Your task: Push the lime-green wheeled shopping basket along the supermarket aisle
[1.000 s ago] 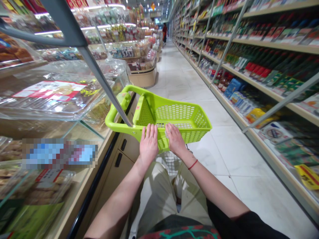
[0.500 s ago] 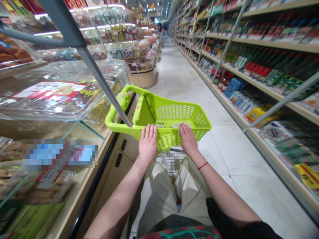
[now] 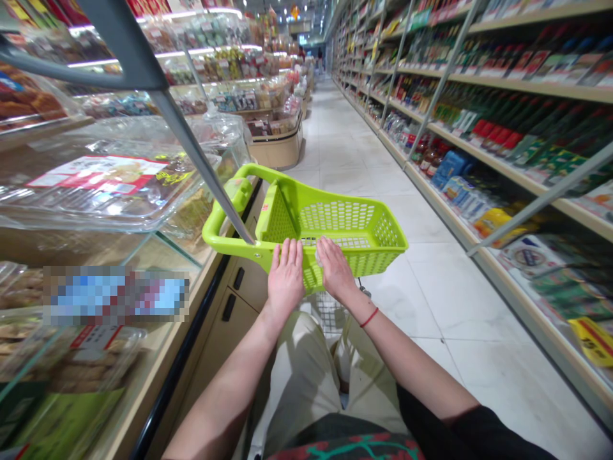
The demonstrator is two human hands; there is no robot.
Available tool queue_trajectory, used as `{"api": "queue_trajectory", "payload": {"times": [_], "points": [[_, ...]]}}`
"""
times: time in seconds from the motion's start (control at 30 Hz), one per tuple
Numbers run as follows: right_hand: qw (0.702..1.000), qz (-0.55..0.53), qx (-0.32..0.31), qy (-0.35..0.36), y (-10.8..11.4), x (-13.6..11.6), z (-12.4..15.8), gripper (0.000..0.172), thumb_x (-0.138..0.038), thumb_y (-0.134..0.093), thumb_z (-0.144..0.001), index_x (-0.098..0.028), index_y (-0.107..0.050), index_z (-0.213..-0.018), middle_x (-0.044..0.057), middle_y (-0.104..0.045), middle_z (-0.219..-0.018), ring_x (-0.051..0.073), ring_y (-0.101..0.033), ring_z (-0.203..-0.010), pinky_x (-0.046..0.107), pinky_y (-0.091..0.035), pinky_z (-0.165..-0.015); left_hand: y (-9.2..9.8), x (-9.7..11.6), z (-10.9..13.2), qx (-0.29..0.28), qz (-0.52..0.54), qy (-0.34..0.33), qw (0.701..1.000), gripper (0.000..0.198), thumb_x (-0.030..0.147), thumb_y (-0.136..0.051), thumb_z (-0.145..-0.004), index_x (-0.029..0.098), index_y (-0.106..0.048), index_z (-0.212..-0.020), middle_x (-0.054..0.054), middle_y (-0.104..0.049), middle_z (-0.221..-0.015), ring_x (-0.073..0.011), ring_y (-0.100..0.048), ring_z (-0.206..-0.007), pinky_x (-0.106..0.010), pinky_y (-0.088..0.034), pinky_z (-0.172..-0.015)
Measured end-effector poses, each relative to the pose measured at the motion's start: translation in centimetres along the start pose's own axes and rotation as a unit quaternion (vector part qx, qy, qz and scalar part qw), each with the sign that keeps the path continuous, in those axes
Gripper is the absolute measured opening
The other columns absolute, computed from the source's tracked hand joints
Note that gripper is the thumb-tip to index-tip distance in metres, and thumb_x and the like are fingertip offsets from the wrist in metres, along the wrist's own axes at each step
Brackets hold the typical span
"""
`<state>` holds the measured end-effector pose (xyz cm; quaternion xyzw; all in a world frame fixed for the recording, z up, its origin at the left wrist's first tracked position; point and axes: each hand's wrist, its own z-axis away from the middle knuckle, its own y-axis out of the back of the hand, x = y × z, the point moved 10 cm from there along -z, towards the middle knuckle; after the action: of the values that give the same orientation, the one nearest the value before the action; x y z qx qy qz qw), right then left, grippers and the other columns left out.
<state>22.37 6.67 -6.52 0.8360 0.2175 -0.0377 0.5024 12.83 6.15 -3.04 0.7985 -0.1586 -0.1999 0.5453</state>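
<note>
In the head view a lime-green plastic shopping cart (image 3: 345, 255) stands sideways before my knees, its perforated basket empty. My left hand (image 3: 286, 275) grips the near rim, fingers together over the edge and the thumb hidden. Just to its right, my right hand (image 3: 338, 268) presses on the same rim with its fingers bent over it. A small whitish wipe (image 3: 318, 257) shows at the left side of those fingers, mostly covered by them. A red string bracelet (image 3: 370, 317) circles my right wrist. Below the basket, a wire lower rack (image 3: 329, 312) is partly visible between my legs.
A grey pole (image 3: 201, 166) rises from the cart at left. Beside it is a display counter with a black bumper rail (image 3: 189, 358) and clear packages (image 3: 105, 191). Stocked shelves (image 3: 517, 166) line the right. The tiled aisle (image 3: 330, 128) runs ahead, with distant people.
My right hand has slid left along the near rim, closer to my left hand, with the whitish wipe under its fingers. My left hand and the cart stay almost still.
</note>
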Motion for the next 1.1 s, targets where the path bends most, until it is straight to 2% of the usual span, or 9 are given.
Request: {"api": "queue_trajectory", "payload": {"times": [0.13, 0.4, 0.53, 0.73, 0.93, 1.1], "points": [[1.000, 0.025, 0.001, 0.009, 0.3, 1.1, 0.9, 0.067, 0.001, -0.034, -0.083, -0.005, -0.036, -0.149, 0.017, -0.037, -0.157, 0.025, -0.026, -0.149, 0.049, -0.025, -0.121, 0.0, -0.1, 0.1, 0.003, 0.001, 0.000, 1.000, 0.075, 0.013, -0.044, -0.081, -0.001, -0.025, -0.152, -0.019, -0.033, -0.158, -0.0307, -0.021, -0.151, -0.048, -0.012, -0.125], [0.996, 0.069, 0.038, -0.051, 1.8, 8.2, 4.1, 0.071, 0.002, -0.035, -0.082, -0.011, -0.035, -0.151, 0.017, -0.041, -0.154, 0.024, -0.028, -0.148, 0.052, -0.026, -0.120, 0.0, -0.2, 0.1, -0.002, 0.011, 0.001, 1.000, 0.078, 0.011, -0.045, -0.078, 0.000, -0.024, -0.153, -0.018, -0.031, -0.159, -0.0295, -0.019, -0.151, -0.048, -0.012, -0.126], [0.992, 0.082, 0.055, -0.079, 2.5, 10.0, 4.8, 0.069, 0.002, -0.035, -0.081, -0.009, -0.038, -0.149, 0.019, -0.043, -0.152, 0.025, -0.028, -0.148, 0.052, -0.028, -0.119, 0.0, -0.1, 0.0, -0.004, 0.010, 0.006, 1.000, 0.078, 0.011, -0.045, -0.078, -0.001, -0.025, -0.152, -0.018, -0.031, -0.159, -0.0296, -0.019, -0.151, -0.047, -0.011, -0.126], [0.990, 0.079, 0.062, -0.097, 2.5, 9.2, 4.3, 0.065, 0.001, -0.035, -0.082, -0.003, -0.039, -0.147, 0.023, -0.042, -0.152, 0.026, -0.025, -0.149, 0.052, -0.031, -0.118, 0.0, 0.7, -0.5, -0.015, 0.001, 0.026, 1.000, 0.076, 0.013, -0.044, -0.078, -0.005, -0.027, -0.150, -0.022, -0.029, -0.159, -0.0304, -0.020, -0.151, -0.049, -0.009, -0.126], [0.996, 0.057, 0.031, -0.059, 1.4, 5.8, 2.4, 0.068, -0.001, -0.039, -0.080, -0.005, -0.039, -0.148, 0.021, -0.046, -0.150, 0.027, -0.033, -0.146, 0.051, -0.033, -0.117, -1.5, 4.6, -2.0, -0.049, 0.024, -0.061, 0.997, 0.070, 0.016, -0.042, -0.082, -0.002, -0.031, -0.149, -0.020, -0.033, -0.158, -0.0278, -0.025, -0.150, -0.048, -0.011, -0.125], [0.998, 0.048, 0.021, -0.030, 0.8, 3.6, 1.7, 0.069, -0.001, -0.037, -0.081, -0.005, -0.036, -0.150, 0.020, -0.042, -0.153, 0.027, -0.030, -0.147, 0.049, -0.031, -0.119, -2.7, 5.6, -2.6, -0.052, 0.018, -0.080, 0.995, 0.070, 0.016, -0.041, -0.083, -0.001, -0.029, -0.150, -0.021, -0.033, -0.157, -0.0289, -0.024, -0.150, -0.049, -0.012, -0.124]]}}
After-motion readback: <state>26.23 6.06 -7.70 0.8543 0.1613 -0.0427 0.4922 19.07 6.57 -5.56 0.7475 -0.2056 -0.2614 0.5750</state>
